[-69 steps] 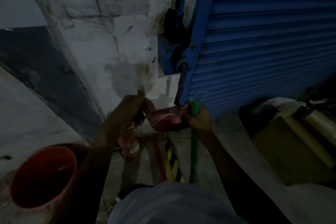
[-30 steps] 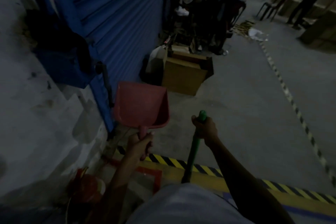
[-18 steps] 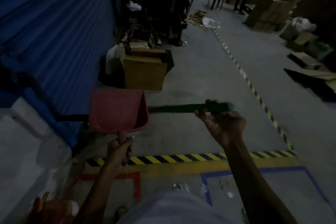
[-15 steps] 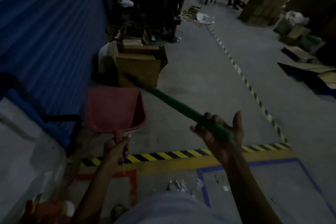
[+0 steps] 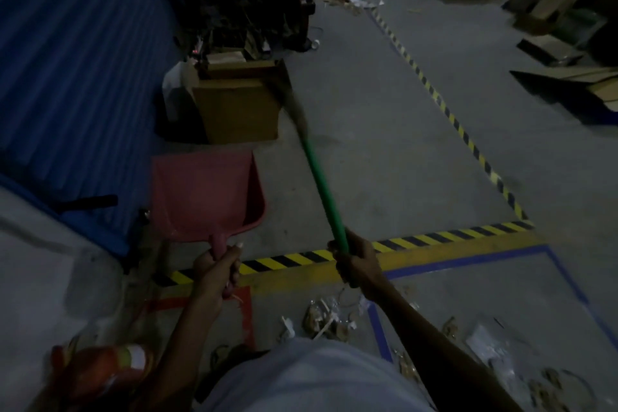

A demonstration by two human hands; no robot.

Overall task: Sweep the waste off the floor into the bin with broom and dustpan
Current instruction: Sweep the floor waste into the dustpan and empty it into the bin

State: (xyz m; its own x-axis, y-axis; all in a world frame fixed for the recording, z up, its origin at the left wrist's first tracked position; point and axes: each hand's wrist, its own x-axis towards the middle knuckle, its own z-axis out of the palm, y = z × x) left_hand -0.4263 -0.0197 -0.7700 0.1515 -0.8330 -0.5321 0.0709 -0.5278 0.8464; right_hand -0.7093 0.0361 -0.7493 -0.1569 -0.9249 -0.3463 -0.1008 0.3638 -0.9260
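Note:
My left hand (image 5: 215, 273) grips the handle of a red dustpan (image 5: 205, 194), held up with its scoop pointing away from me. My right hand (image 5: 356, 266) grips the lower end of a green broom handle (image 5: 321, 189). The broom points forward and up, and its brownish bristle end (image 5: 294, 104) is blurred in front of a cardboard box. Waste (image 5: 329, 319) of paper scraps and plastic bits lies on the floor just below my hands, and more waste (image 5: 491, 349) lies to the right inside a blue taped outline. No bin is visible.
A cardboard box (image 5: 239, 107) stands ahead by the blue shutter (image 5: 77, 60). Yellow-black hazard tape (image 5: 434, 237) crosses the floor and runs away along the aisle. An orange object (image 5: 100, 371) lies at the lower left. Flattened cartons (image 5: 568, 84) lie at the right, dark clutter behind.
I have turned from the wall and red bucket toward the aisle. My right hand has swung the broom from upright, through sideways, to pointing forward. The floor waste has come into view.

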